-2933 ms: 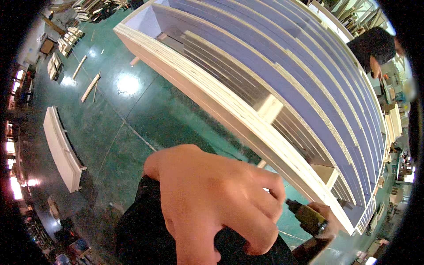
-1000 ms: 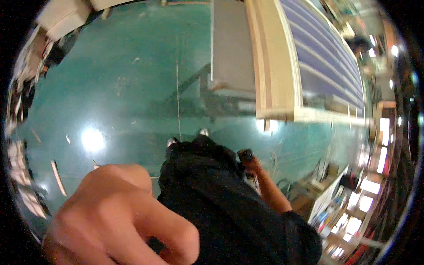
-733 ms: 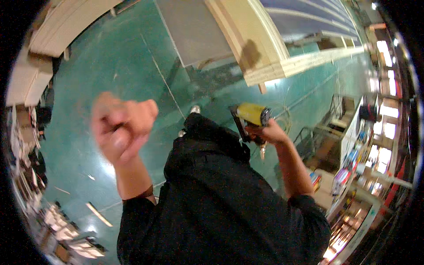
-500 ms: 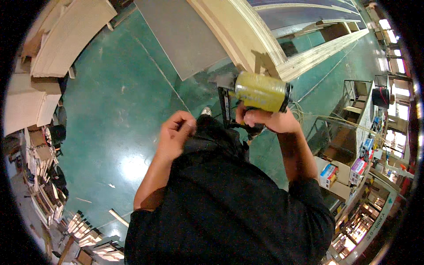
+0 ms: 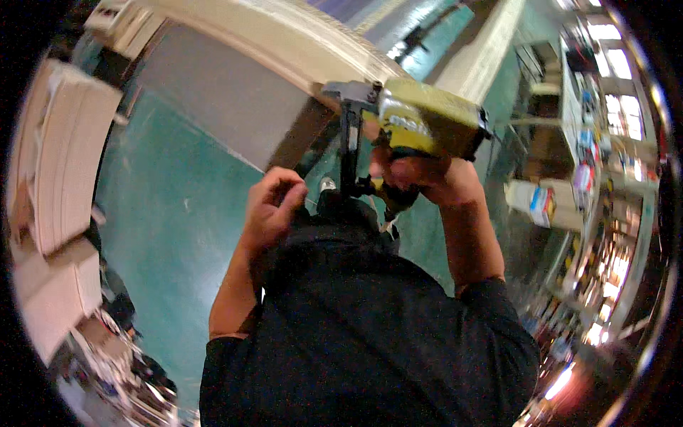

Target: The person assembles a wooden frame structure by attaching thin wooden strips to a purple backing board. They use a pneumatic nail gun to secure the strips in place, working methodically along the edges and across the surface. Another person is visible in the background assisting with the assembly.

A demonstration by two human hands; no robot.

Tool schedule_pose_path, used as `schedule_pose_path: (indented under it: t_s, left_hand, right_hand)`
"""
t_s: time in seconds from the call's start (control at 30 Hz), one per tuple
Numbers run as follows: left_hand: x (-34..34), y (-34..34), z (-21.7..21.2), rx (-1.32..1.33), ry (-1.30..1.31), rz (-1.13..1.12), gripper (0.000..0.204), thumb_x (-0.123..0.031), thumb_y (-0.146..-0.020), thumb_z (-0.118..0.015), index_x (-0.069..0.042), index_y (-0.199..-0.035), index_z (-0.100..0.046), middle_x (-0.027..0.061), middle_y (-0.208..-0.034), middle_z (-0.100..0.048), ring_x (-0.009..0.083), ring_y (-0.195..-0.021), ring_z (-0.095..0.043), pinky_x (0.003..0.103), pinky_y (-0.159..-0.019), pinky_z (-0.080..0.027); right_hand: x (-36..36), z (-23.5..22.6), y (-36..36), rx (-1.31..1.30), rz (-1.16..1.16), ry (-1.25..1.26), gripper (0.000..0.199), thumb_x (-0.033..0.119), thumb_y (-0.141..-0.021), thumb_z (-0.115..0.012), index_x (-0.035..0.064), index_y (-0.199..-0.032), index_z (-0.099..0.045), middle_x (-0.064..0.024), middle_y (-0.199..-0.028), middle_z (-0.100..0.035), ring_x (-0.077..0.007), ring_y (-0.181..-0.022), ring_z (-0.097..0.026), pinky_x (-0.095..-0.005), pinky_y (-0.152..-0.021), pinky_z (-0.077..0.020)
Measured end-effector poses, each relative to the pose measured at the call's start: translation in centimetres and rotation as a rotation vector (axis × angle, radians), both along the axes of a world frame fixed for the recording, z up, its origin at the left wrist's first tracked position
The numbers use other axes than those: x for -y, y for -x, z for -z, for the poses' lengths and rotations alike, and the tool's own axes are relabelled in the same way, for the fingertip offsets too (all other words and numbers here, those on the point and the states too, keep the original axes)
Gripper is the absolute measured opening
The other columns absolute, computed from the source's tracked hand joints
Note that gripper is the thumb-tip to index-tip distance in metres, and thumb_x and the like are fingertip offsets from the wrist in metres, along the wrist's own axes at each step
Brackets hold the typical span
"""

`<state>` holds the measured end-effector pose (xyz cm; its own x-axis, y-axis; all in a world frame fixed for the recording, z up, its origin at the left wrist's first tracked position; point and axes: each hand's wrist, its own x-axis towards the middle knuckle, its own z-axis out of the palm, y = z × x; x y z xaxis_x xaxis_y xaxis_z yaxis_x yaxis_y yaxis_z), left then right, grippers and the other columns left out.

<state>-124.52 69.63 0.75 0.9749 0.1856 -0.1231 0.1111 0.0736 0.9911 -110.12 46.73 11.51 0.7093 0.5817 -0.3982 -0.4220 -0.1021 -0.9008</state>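
My right hand [image 5: 425, 176] grips the handle of a yellow-green nail gun [image 5: 420, 122], raised in front of me with its black magazine [image 5: 348, 146] hanging down. The gun's nose sits close to the pale wooden frame edge [image 5: 284, 43] above. My left hand [image 5: 274, 206] is raised beside the magazine, fingers curled loosely, a short way left of the tool; whether it pinches anything I cannot tell. My dark shirt [image 5: 370, 334] fills the lower middle.
A grey panel [image 5: 213, 107] hangs under the wooden frame. Green floor [image 5: 163, 228] lies at left, with stacked pale boards [image 5: 60, 178] along the left rim. Shelving and cluttered goods [image 5: 590, 171] line the right side.
The view has swung sharply. My right hand has lifted the nail gun up near the frame edge, and my left hand has risen from beside my body to next to the magazine.
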Motion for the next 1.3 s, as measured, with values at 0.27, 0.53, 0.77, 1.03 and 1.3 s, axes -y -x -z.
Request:
schedule_pose_path:
  t_s: [0.27, 0.53, 0.77, 1.03, 1.3]
  left_hand:
    - [-7.5, -14.1, -1.7, 0.433, -0.344, 0.267, 0.013, -0.012, -0.088, -0.072, -0.003, -0.092, -0.064, 0.0064, -0.082, -0.065, 0.0185, -0.075, -0.062, 0.032, -0.071, -0.05]
    - [-8.1, -26.2, -5.1, 1.043, -0.973, 0.577, 0.061, -0.03, -0.067, -0.088, -0.014, -0.119, -0.06, 0.0087, -0.135, -0.054, 0.0311, -0.131, -0.048, 0.059, -0.108, -0.035]
    - [-7.0, -32.8, -4.6, 0.897, -1.295, 0.825, 0.106, -0.038, -0.056, -0.09, -0.02, -0.151, -0.047, -0.0015, -0.166, -0.03, 0.0287, -0.152, -0.028, 0.073, -0.115, -0.02]
    - [-7.9, -32.4, -5.1, 0.814, -1.153, 0.93, 0.088, -0.033, -0.059, -0.087, -0.016, -0.141, -0.058, -0.0032, -0.154, -0.049, 0.0255, -0.132, -0.055, 0.073, -0.115, -0.019]
    - [-8.3, -32.6, -4.8, 0.832, -1.151, 0.87, 0.088, -0.031, -0.057, -0.088, -0.016, -0.139, -0.061, -0.0033, -0.147, -0.055, 0.0276, -0.118, -0.065, 0.075, -0.114, -0.018]
  right_hand:
    - [-0.4, -1.8, 1.0, 0.257, 0.339, 0.184, 0.043, 0.013, -0.08, -0.079, -0.0002, -0.118, -0.063, -0.0052, -0.09, -0.068, -0.0107, -0.071, -0.059, -0.0251, -0.06, -0.0479]
    - [2.5, -9.1, -2.1, 0.821, -0.125, 0.931, 0.053, 0.024, -0.081, -0.087, 0.0053, -0.125, -0.064, -0.007, -0.11, -0.071, -0.0164, -0.099, -0.066, -0.0326, -0.089, -0.0532]
    - [-2.0, -10.0, -9.9, 0.58, -0.328, 0.788, 0.048, 0.016, -0.082, -0.085, 0.0029, -0.123, -0.065, -0.0103, -0.118, -0.071, -0.0175, -0.105, -0.064, -0.032, -0.097, -0.0502]
    - [-6.0, -7.9, -14.2, 0.393, -0.34, 0.864, 0.046, 0.01, -0.083, -0.081, -0.0003, -0.125, -0.062, -0.0119, -0.116, -0.072, -0.0167, -0.102, -0.066, -0.0326, -0.095, -0.0526]
    - [-6.7, -7.3, -15.0, 0.365, -0.284, 0.813, 0.048, 0.009, -0.085, -0.081, 0.0022, -0.128, -0.061, -0.0081, -0.117, -0.071, -0.0161, -0.104, -0.066, -0.0324, -0.094, -0.053]
